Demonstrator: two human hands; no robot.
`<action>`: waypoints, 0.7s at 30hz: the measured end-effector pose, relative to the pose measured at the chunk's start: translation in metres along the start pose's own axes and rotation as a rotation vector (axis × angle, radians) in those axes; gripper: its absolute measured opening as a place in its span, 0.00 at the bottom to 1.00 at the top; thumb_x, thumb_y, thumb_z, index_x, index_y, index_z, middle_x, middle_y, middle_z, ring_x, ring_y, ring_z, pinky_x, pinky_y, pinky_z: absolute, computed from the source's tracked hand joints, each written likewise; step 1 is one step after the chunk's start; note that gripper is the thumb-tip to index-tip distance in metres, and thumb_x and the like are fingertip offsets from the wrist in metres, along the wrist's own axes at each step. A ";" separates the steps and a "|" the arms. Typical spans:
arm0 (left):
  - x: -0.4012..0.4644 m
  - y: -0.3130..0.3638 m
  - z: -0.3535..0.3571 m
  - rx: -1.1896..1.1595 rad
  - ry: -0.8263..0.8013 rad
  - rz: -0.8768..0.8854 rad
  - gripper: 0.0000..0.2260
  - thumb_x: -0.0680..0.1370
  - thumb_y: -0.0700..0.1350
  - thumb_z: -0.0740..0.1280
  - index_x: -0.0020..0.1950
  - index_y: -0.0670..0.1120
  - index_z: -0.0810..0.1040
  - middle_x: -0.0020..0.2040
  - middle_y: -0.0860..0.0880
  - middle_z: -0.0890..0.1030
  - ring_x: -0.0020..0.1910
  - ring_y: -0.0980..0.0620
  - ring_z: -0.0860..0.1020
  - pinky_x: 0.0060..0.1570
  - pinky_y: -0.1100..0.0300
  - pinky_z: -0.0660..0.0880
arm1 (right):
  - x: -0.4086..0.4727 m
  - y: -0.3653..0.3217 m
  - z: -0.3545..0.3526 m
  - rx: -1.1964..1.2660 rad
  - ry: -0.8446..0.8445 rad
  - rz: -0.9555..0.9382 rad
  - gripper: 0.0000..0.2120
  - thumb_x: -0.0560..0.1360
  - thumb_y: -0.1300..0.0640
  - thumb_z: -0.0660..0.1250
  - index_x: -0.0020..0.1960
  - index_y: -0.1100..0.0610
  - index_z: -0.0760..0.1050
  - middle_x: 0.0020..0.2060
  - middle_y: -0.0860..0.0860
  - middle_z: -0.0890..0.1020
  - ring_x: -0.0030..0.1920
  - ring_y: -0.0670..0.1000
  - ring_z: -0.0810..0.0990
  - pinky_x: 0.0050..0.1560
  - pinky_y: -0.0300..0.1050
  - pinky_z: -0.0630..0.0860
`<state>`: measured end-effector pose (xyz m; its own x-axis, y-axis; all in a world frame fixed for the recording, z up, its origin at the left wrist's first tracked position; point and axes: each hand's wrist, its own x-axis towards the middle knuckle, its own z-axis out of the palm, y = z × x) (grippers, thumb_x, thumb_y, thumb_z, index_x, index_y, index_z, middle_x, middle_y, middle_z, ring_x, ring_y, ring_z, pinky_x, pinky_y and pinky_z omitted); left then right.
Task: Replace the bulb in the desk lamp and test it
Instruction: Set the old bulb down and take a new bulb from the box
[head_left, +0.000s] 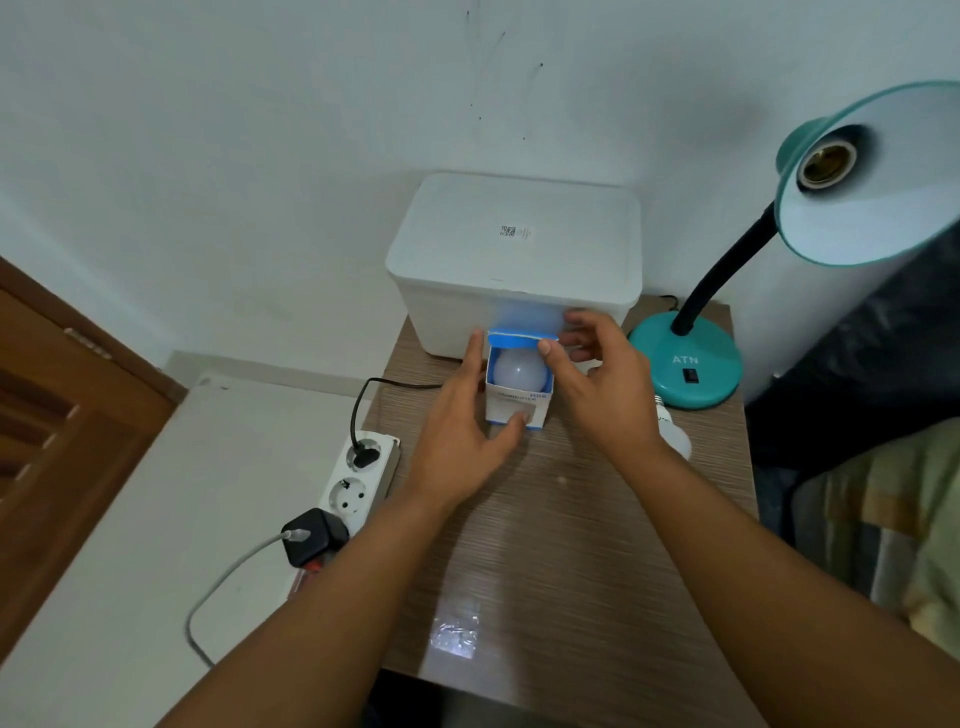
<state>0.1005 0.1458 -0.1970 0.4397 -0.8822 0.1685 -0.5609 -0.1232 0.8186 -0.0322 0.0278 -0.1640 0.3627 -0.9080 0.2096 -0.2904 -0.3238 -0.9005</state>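
A small white and blue bulb box (517, 413) stands upright on the wooden table (571, 545), its top flap folded back. A white bulb (519, 370) shows inside it. My left hand (462, 426) grips the box's left side and front. My right hand (597, 379) pinches the blue flap (514, 340) at the box's top right corner. The teal desk lamp (685, 364) stands at the right; its shade (872, 182) is tilted toward me and the socket (826, 163) is empty. Another white bulb (672, 431) lies on the table behind my right wrist, partly hidden.
A white lidded bin (514, 260) stands against the wall behind the box. A white power strip (358, 478) hangs at the table's left edge with a black plug and a black adapter in it. A dark bag and bedding lie to the right.
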 end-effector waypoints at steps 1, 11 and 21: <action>0.002 0.001 -0.002 0.046 -0.016 0.030 0.45 0.76 0.51 0.73 0.82 0.59 0.44 0.73 0.52 0.72 0.69 0.56 0.72 0.65 0.61 0.71 | 0.002 -0.002 0.001 0.006 0.031 0.005 0.18 0.74 0.43 0.71 0.60 0.50 0.76 0.46 0.41 0.81 0.48 0.43 0.80 0.50 0.48 0.80; 0.022 0.001 -0.012 0.243 -0.110 0.123 0.46 0.76 0.55 0.71 0.80 0.66 0.40 0.61 0.51 0.74 0.54 0.64 0.67 0.55 0.67 0.64 | 0.008 -0.011 0.009 -0.043 0.150 0.051 0.12 0.74 0.38 0.68 0.47 0.46 0.75 0.40 0.41 0.81 0.43 0.42 0.80 0.45 0.51 0.80; 0.032 0.004 -0.006 0.291 -0.111 0.102 0.48 0.75 0.60 0.72 0.79 0.65 0.37 0.56 0.52 0.74 0.50 0.61 0.69 0.50 0.68 0.65 | -0.011 0.012 0.002 -0.174 0.010 -0.034 0.20 0.69 0.42 0.74 0.56 0.49 0.77 0.52 0.44 0.79 0.50 0.45 0.76 0.49 0.46 0.78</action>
<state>0.1162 0.1202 -0.1847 0.3005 -0.9389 0.1678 -0.7824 -0.1421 0.6064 -0.0378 0.0347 -0.1776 0.3663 -0.8980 0.2438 -0.4272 -0.3951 -0.8133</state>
